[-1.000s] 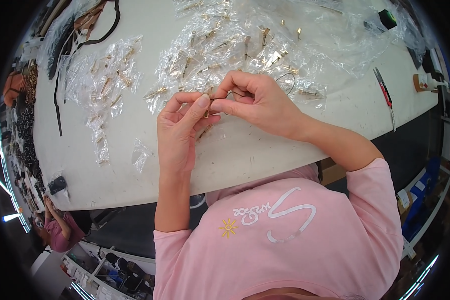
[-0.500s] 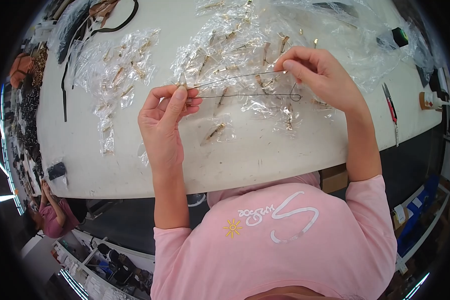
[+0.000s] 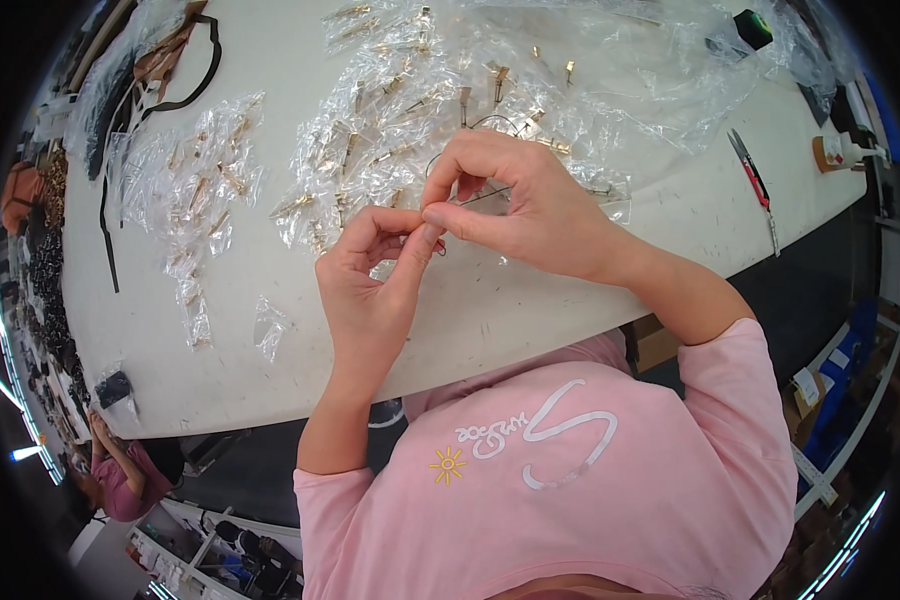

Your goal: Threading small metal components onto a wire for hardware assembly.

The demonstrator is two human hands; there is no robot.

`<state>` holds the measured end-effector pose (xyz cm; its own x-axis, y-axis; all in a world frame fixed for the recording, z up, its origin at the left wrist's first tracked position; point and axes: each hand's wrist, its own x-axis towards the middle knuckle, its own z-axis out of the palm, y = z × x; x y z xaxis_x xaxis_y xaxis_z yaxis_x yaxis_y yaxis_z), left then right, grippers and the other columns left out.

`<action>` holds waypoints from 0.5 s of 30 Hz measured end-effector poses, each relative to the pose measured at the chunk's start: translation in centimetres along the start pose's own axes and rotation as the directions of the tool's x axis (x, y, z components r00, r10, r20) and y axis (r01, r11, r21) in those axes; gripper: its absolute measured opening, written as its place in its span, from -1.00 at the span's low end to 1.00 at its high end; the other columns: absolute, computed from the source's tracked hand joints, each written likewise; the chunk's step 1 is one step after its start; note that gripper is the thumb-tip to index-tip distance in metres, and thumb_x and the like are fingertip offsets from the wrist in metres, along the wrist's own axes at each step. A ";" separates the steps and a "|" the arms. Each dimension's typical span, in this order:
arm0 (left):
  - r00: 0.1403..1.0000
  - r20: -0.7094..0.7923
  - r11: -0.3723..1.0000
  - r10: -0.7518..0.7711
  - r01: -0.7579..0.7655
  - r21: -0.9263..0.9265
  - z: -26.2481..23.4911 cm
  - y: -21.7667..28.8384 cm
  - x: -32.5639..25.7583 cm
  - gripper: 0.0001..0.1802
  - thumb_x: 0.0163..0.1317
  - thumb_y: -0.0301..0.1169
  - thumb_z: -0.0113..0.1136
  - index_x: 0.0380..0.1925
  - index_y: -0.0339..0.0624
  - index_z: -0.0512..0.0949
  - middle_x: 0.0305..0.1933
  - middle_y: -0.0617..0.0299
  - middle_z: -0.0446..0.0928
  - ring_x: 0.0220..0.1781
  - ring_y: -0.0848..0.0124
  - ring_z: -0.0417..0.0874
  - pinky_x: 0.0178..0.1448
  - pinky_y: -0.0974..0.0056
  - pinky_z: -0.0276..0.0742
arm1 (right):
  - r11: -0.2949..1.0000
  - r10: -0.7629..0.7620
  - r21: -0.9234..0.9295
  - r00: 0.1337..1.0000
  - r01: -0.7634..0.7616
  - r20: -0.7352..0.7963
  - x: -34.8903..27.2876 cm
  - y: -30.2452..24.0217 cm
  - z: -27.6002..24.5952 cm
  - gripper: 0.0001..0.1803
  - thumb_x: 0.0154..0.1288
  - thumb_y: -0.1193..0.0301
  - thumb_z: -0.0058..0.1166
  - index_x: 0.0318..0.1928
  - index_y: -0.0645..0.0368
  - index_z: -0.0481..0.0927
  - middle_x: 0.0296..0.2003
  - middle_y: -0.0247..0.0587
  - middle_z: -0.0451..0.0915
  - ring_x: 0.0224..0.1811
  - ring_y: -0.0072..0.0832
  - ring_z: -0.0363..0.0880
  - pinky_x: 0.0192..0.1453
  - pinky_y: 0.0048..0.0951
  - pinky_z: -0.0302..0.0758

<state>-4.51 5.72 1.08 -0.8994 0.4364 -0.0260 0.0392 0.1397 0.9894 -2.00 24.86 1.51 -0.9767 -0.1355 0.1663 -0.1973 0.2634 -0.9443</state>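
Note:
My left hand point(image 3: 375, 275) and my right hand point(image 3: 515, 205) meet above the white table point(image 3: 530, 310), fingertips pinched together on a thin dark thread point(image 3: 470, 198). The thread loops up behind my right fingers. Just beyond my hands lies a heap of small clear plastic bags with gold-coloured metal clips point(image 3: 400, 120) inside. What sits between my left fingertips is too small to make out.
More small clear bags of clips point(image 3: 205, 195) lie at the left. Dark straps point(image 3: 160, 85) are at the far left corner. Red-handled snips point(image 3: 752, 182) rest at the right, near a small bottle point(image 3: 838, 152). Another person in pink point(image 3: 120, 475) sits below the table's left edge.
My hands were spread apart with the thread stretched between them; they have now come together at the middle, fingertips touching, and the thread hangs in a loop.

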 end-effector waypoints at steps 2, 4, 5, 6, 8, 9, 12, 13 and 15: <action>1.000 0.013 1.000 -0.007 0.007 0.015 0.1 0.0 0.1 -0.92 0.26 -0.56 0.27 -0.30 -0.37 0.58 -0.32 0.17 0.65 -0.28 0.50 0.68 -0.16 0.43 0.60 | 1.000 -0.013 -0.024 0.999 0.012 -0.046 0.0 0.3 0.3 -0.92 0.24 0.50 0.21 -0.26 0.17 0.60 -0.33 -0.36 0.57 -0.29 -0.56 0.47 -0.15 -0.53 0.42; 0.978 0.069 0.969 -0.198 0.206 -0.134 0.3 0.0 0.1 -0.91 0.26 -0.55 0.27 -0.30 -0.37 0.59 -0.30 0.16 0.66 -0.28 0.50 0.69 -0.15 0.44 0.61 | 0.999 -0.031 -0.045 0.996 0.027 -0.080 0.2 0.4 0.5 -0.92 0.24 0.49 0.20 -0.25 0.17 0.60 -0.33 -0.36 0.56 -0.27 -0.55 0.48 -0.14 -0.53 0.42; 0.977 0.068 0.969 -0.200 0.208 -0.133 0.2 -0.1 0.0 -0.91 0.26 -0.55 0.27 -0.30 -0.37 0.59 -0.30 0.16 0.66 -0.28 0.50 0.69 -0.15 0.44 0.61 | 0.999 0.009 0.034 0.995 -0.006 -0.104 0.3 0.2 0.5 -0.91 0.25 0.49 0.20 -0.25 0.18 0.59 -0.34 -0.36 0.55 -0.26 -0.55 0.47 -0.13 -0.52 0.42; 0.973 0.087 0.965 -0.214 0.225 -0.138 0.2 -0.2 0.0 -0.91 0.26 -0.55 0.27 -0.30 -0.38 0.59 -0.30 0.16 0.66 -0.28 0.50 0.69 -0.15 0.44 0.62 | 0.993 0.049 0.112 0.991 -0.035 -0.124 0.4 0.1 0.4 -0.91 0.25 0.49 0.20 -0.24 0.19 0.59 -0.34 -0.36 0.54 -0.24 -0.55 0.47 -0.12 -0.51 0.42; 0.968 0.104 0.960 -0.229 0.242 -0.142 -0.1 -0.2 0.0 -0.90 0.26 -0.54 0.28 -0.29 -0.38 0.59 -0.30 0.15 0.66 -0.27 0.49 0.69 -0.15 0.44 0.62 | 0.967 0.157 0.219 0.983 -0.134 -0.095 0.5 0.5 0.1 -0.91 0.26 0.48 0.19 -0.24 0.19 0.59 -0.33 -0.36 0.53 -0.23 -0.55 0.46 -0.10 -0.50 0.42; 0.976 0.076 0.968 -0.206 0.215 -0.132 -0.2 0.0 0.2 -0.89 0.28 -0.53 0.27 -0.28 -0.38 0.58 -0.29 0.14 0.66 -0.27 0.49 0.69 -0.15 0.44 0.61 | 0.920 0.260 0.318 0.964 -0.230 -0.057 0.6 0.6 -0.1 -0.91 0.27 0.47 0.19 -0.25 0.20 0.58 -0.32 -0.37 0.53 -0.22 -0.54 0.46 -0.08 -0.49 0.42; 0.987 0.046 0.984 -0.155 0.158 -0.080 -0.5 0.0 0.4 -0.89 0.29 -0.52 0.26 -0.27 -0.38 0.57 -0.29 0.13 0.66 -0.26 0.49 0.69 -0.16 0.43 0.61 | 1.000 0.018 0.026 0.999 -0.017 -0.027 0.2 0.8 0.5 -0.83 0.21 0.37 0.22 -0.29 0.20 0.60 -0.34 -0.26 0.57 -0.24 -0.43 0.52 -0.18 -0.42 0.46; 0.991 0.047 0.991 -0.126 0.128 -0.040 -0.6 0.0 0.3 -0.89 0.29 -0.52 0.26 -0.27 -0.37 0.57 -0.29 0.14 0.66 -0.25 0.50 0.69 -0.15 0.43 0.61 | 0.999 0.019 0.026 1.000 -0.018 -0.025 0.3 0.8 0.5 -0.83 0.21 0.37 0.22 -0.29 0.20 0.60 -0.34 -0.26 0.57 -0.24 -0.43 0.52 -0.18 -0.42 0.46; 0.991 0.050 0.991 -0.121 0.123 -0.049 -0.6 -0.2 0.1 -0.90 0.29 -0.52 0.26 -0.28 -0.37 0.57 -0.29 0.13 0.66 -0.25 0.50 0.69 -0.15 0.43 0.61 | 1.000 -0.001 -0.024 1.000 0.001 -0.004 0.3 0.7 0.6 -0.83 0.18 0.38 0.24 -0.30 0.21 0.59 -0.32 -0.24 0.57 -0.22 -0.40 0.53 -0.15 -0.37 0.46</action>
<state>-4.89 5.22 0.92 -0.8748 0.4599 -0.1522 -0.0932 0.1485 0.9845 -2.37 24.42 0.70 -0.9768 -0.1324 0.1684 -0.2004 0.2865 -0.9369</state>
